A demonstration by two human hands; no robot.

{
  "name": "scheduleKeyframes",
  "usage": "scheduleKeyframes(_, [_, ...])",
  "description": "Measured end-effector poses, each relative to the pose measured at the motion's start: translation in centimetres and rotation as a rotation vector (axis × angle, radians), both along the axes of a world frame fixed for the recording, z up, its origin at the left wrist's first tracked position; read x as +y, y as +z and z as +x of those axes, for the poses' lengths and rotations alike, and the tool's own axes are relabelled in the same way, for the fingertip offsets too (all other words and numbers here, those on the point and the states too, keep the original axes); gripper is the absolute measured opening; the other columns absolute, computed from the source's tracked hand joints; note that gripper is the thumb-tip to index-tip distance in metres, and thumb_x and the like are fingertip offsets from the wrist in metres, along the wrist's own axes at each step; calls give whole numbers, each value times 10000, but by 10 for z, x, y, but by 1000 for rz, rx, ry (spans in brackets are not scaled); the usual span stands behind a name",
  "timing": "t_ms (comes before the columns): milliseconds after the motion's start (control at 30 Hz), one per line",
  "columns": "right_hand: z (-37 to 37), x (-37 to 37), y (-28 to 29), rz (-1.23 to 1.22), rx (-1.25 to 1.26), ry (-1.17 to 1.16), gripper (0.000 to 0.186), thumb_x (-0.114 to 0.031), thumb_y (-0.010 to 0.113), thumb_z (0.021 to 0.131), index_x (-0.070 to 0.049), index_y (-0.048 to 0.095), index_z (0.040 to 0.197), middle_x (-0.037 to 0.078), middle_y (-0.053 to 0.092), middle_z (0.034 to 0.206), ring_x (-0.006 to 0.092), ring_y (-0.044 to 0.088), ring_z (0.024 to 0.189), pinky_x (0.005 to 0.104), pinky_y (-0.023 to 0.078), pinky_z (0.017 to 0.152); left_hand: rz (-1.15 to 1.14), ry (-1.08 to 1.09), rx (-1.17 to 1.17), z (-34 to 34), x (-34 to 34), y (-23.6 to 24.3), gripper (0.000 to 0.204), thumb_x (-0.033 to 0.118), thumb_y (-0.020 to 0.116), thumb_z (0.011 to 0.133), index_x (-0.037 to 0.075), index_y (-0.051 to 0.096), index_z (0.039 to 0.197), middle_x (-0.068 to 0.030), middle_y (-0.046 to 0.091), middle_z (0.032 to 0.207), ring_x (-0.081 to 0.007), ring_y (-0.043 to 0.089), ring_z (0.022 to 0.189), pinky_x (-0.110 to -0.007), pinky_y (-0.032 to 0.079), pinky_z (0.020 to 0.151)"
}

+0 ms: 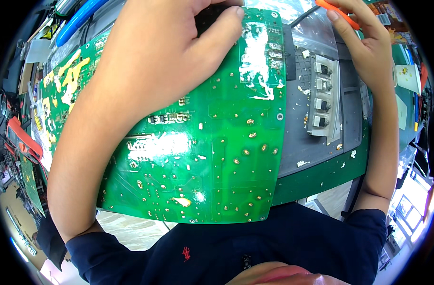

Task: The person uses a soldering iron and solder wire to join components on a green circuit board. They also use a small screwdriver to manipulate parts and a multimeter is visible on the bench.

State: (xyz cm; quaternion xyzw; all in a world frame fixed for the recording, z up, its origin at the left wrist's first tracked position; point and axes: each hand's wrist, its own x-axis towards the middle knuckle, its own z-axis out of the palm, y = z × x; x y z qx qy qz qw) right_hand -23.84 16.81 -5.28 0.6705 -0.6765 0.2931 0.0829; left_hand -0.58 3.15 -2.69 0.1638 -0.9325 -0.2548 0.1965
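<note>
A large green circuit board (241, 156), solder side up, lies across the middle and left. Its surface has solder joints, glossy glare and cream-yellow residue (72, 76). My left hand (179, 47) reaches over it and grips it near its far edge, the thumb against the surface; most of its other fingers are cut off at the top. At the upper right, my right hand (364, 45) is closed around an orange-handled tool (343, 14). A thin dark shaft (305, 16) slopes down-left from beside the handle, over clear plastic bags. Its tip and exact kind are unclear.
Right of the board, a metal strip with several black components (323, 97) lies on a dark grey tray (298, 147) strewn with pale crumbs. Clear plastic bags (312, 35) are behind. A red-handled tool (24, 137) lies far left, below a blue tube (81, 21). A paper cup (408, 77) stands right.
</note>
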Motion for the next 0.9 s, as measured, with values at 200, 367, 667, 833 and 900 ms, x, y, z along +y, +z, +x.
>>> scheduleKeyframes(200, [2, 1, -2, 24, -91, -2, 219, 17, 631, 871, 24, 708, 1075, 84, 679, 995, 160, 625, 911, 288, 469, 824, 66, -43, 25, 1, -5, 2, 160, 84, 651, 893, -67, 701, 911, -208, 652, 691, -299, 653, 581, -357, 488, 550])
scheduleKeyframes(367, [-20, -2, -13, 119, -199, -97, 226, 19, 613, 877, 26, 705, 1083, 87, 687, 994, 156, 630, 894, 282, 474, 798, 84, -76, 36, 3, -15, -13, 173, 97, 652, 895, -67, 702, 925, -218, 664, 721, -328, 672, 617, -369, 505, 574])
scheduleKeyframes(667, [-12, 1, -7, 94, -133, -19, 213, 14, 615, 870, 32, 705, 1062, 99, 687, 971, 166, 631, 885, 292, 474, 788, 75, -120, 77, 5, -10, -1, 176, 102, 654, 896, -60, 703, 943, -217, 663, 726, -338, 673, 634, -368, 513, 589])
scheduleKeyframes(833, [-4, 0, -1, 102, -83, 2, 209, 19, 616, 861, 31, 713, 1046, 106, 683, 962, 182, 632, 881, 301, 473, 793, 3, -47, 24, 2, -5, -5, 171, 100, 654, 894, -57, 701, 945, -216, 660, 725, -336, 664, 627, -370, 512, 588])
scheduleKeyframes(900, [-4, 0, -1, 99, -89, 11, 212, 21, 618, 858, 31, 715, 1045, 109, 683, 964, 186, 633, 880, 300, 472, 793, 36, -76, 32, 3, -18, -17, 169, 98, 652, 891, -57, 699, 941, -199, 666, 718, -311, 661, 612, -362, 507, 583])
